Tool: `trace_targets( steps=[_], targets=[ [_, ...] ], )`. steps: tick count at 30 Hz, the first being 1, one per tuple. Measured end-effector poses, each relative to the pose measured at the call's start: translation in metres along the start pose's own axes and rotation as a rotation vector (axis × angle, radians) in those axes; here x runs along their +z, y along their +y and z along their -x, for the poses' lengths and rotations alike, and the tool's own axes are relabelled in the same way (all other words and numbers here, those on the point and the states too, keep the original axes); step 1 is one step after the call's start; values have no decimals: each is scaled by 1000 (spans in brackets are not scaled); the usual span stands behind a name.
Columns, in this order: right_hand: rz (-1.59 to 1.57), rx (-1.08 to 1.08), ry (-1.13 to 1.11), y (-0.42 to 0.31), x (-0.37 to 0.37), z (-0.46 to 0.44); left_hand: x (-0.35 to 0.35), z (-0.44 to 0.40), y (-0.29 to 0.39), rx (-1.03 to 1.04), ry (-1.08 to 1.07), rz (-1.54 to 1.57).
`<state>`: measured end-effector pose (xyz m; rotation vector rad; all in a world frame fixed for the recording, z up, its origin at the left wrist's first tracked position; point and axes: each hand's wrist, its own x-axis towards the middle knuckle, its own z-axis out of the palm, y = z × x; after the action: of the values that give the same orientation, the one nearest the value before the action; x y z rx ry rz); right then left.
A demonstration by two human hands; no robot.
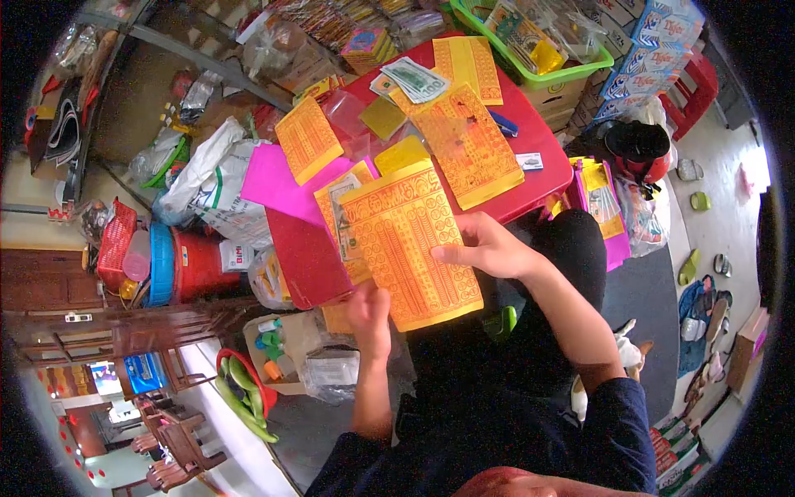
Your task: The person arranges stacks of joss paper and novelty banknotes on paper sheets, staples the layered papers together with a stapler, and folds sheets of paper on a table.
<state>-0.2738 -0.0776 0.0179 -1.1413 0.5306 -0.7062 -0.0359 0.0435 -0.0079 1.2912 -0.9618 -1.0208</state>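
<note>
I see the right hand [490,246] gripping a yellow joss paper sheet [402,224] by its right side, thumb laid on the red-printed face, and the sheet is tilted over the near edge of the red table [308,263]. The left hand [369,316] is curled at the sheet's lower left edge, but it is blurred on my feed, so I cannot tell whether its fingers grasp the paper. Beyond the held sheet, I have a magenta sheet [277,184] on the left and a fan of dollar-style notes [416,80] farther back, near a green basket [571,76].
</note>
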Motion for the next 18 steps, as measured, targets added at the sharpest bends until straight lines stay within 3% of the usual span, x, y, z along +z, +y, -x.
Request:
trace_targets(
  steps=[4, 7, 10, 12, 18],
  targets=[
    [55, 21, -43, -4, -3, 3, -10, 7, 4, -250, 45, -44],
    [80, 31, -64, -5, 0, 3, -3, 2, 14, -132, 33, -54],
    [59, 75, -58, -6, 1, 2, 13, -3, 24, -92, 166, -70],
    [27, 89, -26, -7, 3, 1, 14, 0, 16, -68, 150, 52],
    [121, 90, -50, -1, 0, -1, 7, 6, 25, -189, -81, -38]
  ],
)
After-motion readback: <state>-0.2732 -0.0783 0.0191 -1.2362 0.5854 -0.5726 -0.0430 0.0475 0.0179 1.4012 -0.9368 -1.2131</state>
